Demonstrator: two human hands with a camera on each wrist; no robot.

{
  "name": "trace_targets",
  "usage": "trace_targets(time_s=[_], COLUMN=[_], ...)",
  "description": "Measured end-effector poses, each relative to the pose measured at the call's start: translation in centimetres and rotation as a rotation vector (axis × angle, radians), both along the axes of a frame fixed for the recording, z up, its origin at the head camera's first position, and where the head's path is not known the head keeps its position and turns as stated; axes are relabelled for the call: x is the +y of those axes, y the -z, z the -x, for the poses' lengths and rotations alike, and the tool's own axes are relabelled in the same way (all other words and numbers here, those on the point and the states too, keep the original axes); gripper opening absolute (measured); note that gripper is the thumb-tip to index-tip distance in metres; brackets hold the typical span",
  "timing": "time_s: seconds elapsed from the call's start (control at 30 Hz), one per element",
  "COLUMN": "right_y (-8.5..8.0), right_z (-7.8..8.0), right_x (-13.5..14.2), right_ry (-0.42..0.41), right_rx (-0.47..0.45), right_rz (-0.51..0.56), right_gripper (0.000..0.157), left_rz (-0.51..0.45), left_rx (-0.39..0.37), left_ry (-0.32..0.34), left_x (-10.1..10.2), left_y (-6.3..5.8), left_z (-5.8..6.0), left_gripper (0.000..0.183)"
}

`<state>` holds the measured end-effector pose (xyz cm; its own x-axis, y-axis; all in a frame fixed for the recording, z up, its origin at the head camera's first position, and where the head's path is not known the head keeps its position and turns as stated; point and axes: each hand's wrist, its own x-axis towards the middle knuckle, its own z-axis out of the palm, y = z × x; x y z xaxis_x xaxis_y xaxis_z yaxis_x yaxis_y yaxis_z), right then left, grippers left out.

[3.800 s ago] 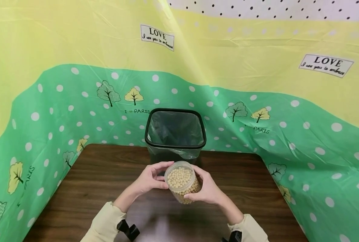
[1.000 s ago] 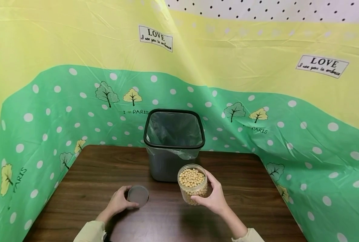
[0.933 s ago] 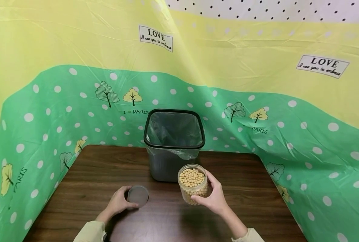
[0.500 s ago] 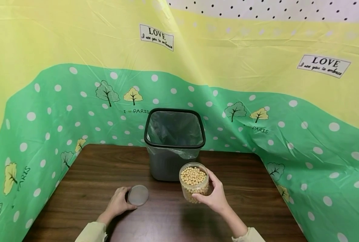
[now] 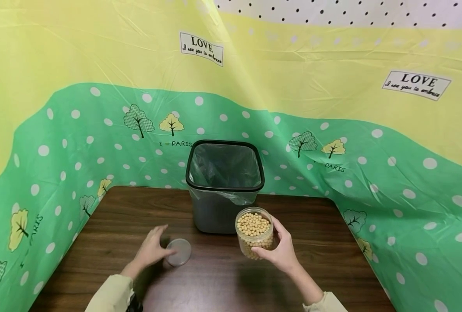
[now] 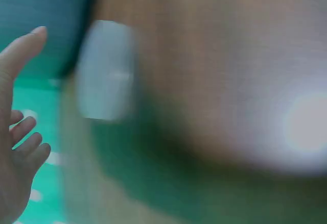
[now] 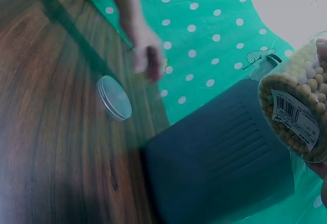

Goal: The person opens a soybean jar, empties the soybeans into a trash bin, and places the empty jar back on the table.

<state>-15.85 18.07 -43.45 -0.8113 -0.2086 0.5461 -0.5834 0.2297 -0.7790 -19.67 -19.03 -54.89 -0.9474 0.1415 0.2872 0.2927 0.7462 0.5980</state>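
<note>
My right hand (image 5: 281, 249) grips an uncovered clear plastic jar (image 5: 248, 249) full of round, pale yellow beans, probably soybeans. The jar is held upright above the table, in front of the bin; a barcode label (image 7: 294, 114) shows on its base in the right wrist view. A round translucent lid (image 5: 179, 252) lies flat on the table to the left. Beside it is my left hand (image 5: 150, 249), its fingers spread and holding nothing. The left wrist view is blurred, but the lid (image 6: 106, 71) appears apart from the left hand (image 6: 20, 168).
A dark grey bin (image 5: 215, 214) with a black rim and a clear plastic liner stands at the table's back. The brown wood-grain table (image 5: 207, 286) meets a green and yellow printed cloth (image 5: 98, 108) at the back and sides.
Both hands were on the jar at first. The lid came to the table in my left hand, which has now let it go and drawn off left. The jar has shifted slightly right.
</note>
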Motion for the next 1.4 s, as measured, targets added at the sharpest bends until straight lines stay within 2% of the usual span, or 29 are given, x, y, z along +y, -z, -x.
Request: trace_targets(time_s=[0.17,0.27,0.37,0.43,0.67,0.87,1.07,1.17,1.4], right_y=[-0.9,-2.1,-3.7,-4.2,-4.6,-5.3,-7.0,-7.7,-9.1], right_z=[0.0,-0.3,-0.7,-0.9,-0.7,-0.3,0.6,1.8,6.2], right_x=[0.2,0.0,-0.5,-0.6,-0.6,-0.3,0.0,0.7,3.1], right_ry=[0.013,0.015,0.031,0.044,0.049,0.070,0.088,0.135,0.306], right_rx=[-0.003,0.010,0.027,0.034,0.038,0.069,0.120,0.153,0.232], right_rz=[0.003,-0.004,-0.021,-0.028,-0.040,-0.056,-0.086,-0.102,-0.225], right_gripper=[0.080,0.079,0.077,0.077,0.078,0.079,0.080,0.082,0.086], left_rz=[-0.092,-0.124,-0.123,-0.105,-0.083,-0.100,-0.097,-0.102,-0.115], left_rx=[0.085,0.080,0.059,0.047,-0.010,-0.045,-0.067,-0.082,-0.103], left_ry=[0.039,0.070,0.096,0.110,0.123,0.117,0.114,0.108,0.090], left_x=[0.6,1.2,1.7,2.1,2.9,3.6,4.1,4.2,4.4], left_y=[-7.3,-11.8,-14.9,-16.1,-16.9,-17.0,-16.9,-16.9,-17.5], left_z=[2.8,4.1,4.9,5.4,6.9,7.4,7.6,7.6,7.4], left_gripper=[0.090,0.089,0.087,0.087,0.087,0.088,0.088,0.088,0.090])
